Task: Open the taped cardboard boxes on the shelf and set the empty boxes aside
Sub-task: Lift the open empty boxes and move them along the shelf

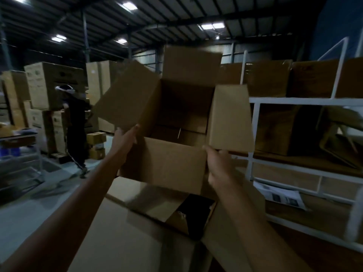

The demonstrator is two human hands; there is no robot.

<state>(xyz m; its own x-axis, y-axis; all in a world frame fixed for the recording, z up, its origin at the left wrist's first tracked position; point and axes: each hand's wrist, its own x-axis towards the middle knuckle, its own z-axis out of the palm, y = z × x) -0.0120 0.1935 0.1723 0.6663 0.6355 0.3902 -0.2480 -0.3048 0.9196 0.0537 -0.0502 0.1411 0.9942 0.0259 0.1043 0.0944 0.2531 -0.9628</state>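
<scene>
I hold an open, empty cardboard box [167,163] up in front of me, its flaps spread out and its bare bottom showing. My left hand [124,139] grips the box's near left corner, under the left flap. My right hand [219,165] holds the near right corner below the right flap. Under it lies another opened box [149,205] with a dark gap between its flaps. More closed brown boxes [269,77] stand along the white shelf [294,101] to the right.
A person in dark clothes [75,126] stands at the left among tall stacks of cartons [49,85]. A metal cart [21,154] sits at far left. Flattened cardboard and a printed sheet [282,197] lie on the lower shelf. A large flat carton [117,242] fills the foreground.
</scene>
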